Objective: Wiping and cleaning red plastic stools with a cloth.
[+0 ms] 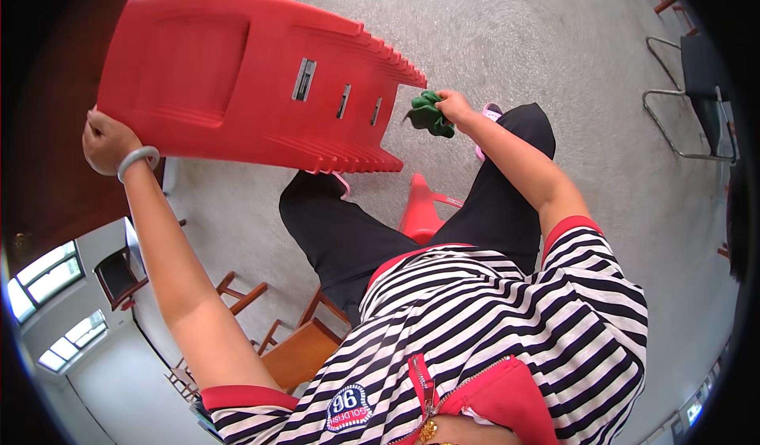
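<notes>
A large red plastic piece, possibly a stack of nested stools or chairs (273,77), tilts in front of me with slots down its middle and ribbed edges at its right end. My left hand (110,142), with a pale bangle at the wrist, grips its lower left corner. Bunched green cloth (430,114) is pinched in my right hand (456,109), just off the right end of the red plastic. Between my legs stands part of a red plastic stool (423,207).
At the right stands a black chair with a metal frame (703,83). A wooden chair (303,350) is close by my left side, with more wooden furniture behind. Dark brown wooden furniture (53,118) borders the far left. My feet rest on the grey floor (534,35).
</notes>
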A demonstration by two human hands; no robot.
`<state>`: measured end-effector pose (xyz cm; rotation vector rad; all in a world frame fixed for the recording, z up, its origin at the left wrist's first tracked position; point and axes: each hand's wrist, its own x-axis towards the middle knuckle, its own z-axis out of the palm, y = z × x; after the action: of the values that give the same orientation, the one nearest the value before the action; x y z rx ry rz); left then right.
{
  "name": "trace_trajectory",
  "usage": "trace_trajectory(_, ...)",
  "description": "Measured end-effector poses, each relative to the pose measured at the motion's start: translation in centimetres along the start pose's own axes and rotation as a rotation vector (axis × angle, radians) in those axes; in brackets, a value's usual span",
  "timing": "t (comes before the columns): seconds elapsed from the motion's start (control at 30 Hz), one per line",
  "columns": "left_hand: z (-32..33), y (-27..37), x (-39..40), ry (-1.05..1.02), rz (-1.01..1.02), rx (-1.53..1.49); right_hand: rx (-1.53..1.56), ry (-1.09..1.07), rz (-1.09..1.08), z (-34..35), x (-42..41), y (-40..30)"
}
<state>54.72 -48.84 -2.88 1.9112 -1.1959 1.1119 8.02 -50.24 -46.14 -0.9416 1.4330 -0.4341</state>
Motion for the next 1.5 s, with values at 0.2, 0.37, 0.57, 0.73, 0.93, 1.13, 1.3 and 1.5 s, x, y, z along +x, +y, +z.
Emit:
trace_trajectory(0.2, 0.0, 1.5, 0.0, -0.001, 0.015, 0.028, 0.231, 0.121, -0.009, 0.0, 2.3, -0.7)
trace_trajectory(0.37, -1.2, 0.7, 2.9, -0.18, 0.127, 0.293, 0.262, 0.112, -0.127, 2.7, 2.4, -4.6)
trace_trajectory(0.57, -0.2, 3.9, 4.7, -0.516, 0.088, 0.354, 0.146, 0.206, -0.452, 3.0, 3.7, -9.2)
trace_trajectory(0.73, -0.1, 5.4, 6.4, -0.709, 0.069, 0.389, -0.068, 0.382, -0.796, 6.2, 4.5, -13.1)
trace_trajectory(0.93, 0.3, 6.7, 7.7, -0.912, -0.004, 0.409, -0.26, 0.256, -0.856, 9.3, 4.3, -13.5)
trace_trajectory(1.13, 1.6, 5.9, 8.5, -0.987, 0.032, 0.369, -0.413, 0.108, -0.567, 9.6, 4.3, -10.5)
trace_trajectory(1.3, 1.0, 4.5, 8.2, -0.941, 0.073, 0.3, -0.586, -0.31, -0.199, 5.0, 5.6, -9.7)
trace_trajectory(1.5, 1.5, 4.6, 7.4, -0.865, 0.124, 0.187, -0.438, -0.098, 0.024, 1.6, 9.6, -3.9)
